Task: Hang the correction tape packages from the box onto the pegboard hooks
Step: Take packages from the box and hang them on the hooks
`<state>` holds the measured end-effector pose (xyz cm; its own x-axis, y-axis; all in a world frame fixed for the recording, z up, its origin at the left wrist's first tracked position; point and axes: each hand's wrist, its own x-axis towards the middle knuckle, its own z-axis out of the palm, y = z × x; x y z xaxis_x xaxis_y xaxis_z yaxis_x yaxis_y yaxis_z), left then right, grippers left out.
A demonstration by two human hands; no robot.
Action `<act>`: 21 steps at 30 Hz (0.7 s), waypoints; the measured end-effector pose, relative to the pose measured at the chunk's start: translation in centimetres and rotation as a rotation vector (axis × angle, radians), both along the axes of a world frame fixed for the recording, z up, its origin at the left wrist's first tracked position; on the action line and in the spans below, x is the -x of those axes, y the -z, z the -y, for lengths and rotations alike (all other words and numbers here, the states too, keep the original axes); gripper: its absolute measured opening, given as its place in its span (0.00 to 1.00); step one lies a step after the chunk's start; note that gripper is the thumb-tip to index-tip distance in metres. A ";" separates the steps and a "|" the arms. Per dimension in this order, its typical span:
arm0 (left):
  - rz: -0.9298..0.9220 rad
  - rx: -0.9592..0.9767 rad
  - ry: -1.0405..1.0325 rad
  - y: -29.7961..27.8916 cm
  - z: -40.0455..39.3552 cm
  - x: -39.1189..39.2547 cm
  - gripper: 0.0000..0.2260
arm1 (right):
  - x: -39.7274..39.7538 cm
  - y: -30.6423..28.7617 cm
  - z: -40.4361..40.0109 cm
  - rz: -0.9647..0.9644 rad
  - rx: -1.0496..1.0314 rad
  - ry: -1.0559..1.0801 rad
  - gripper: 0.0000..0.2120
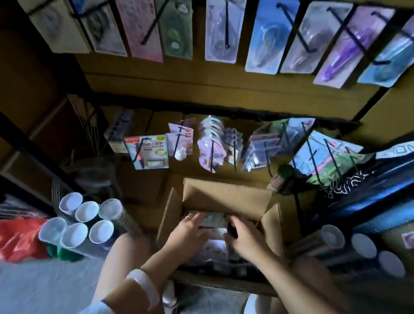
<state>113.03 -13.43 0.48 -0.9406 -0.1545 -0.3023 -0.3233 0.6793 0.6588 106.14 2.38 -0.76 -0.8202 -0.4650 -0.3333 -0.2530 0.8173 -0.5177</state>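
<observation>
An open cardboard box (225, 194) stands on the floor under the pegboard, with correction tape packages (213, 220) lying inside. Both my hands are down in the box. My left hand (189, 230) lies with fingers spread on the top package. My right hand (241, 238) reaches in from the right, its fingertips dark and blurred at the package's right edge; its hold is unclear. Black hooks (227, 21) on the pegboard above carry a row of hanging packages (223, 28), and a lower row (212, 142) hangs just above the box.
Clear tubes with white caps (86, 219) stand left of the box, beside a red plastic bag (14, 238). More tubes (362, 245) lie on the right under dark shelves (379, 194). My knees flank the box.
</observation>
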 end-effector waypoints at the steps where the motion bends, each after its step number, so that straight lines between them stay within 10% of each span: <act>1: 0.027 0.002 0.005 0.5 -0.3 -0.2 0.23 | -0.1 0.7 -0.2 0.031 -0.028 -0.013 0.15; 11: 0.050 -0.021 0.020 2.7 -0.2 -1.1 0.23 | -0.6 4.8 0.7 -0.014 -0.235 -0.008 0.10; 21: -0.088 -0.097 -0.005 0.1 1.1 0.3 0.22 | 3.0 -5.5 1.6 -0.140 0.251 -0.118 0.04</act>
<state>112.76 -14.50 0.37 -0.9633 -0.1337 -0.2328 -0.2651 0.6094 0.7472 103.13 0.81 4.77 -0.7852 -0.6135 -0.0839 -0.4218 0.6292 -0.6528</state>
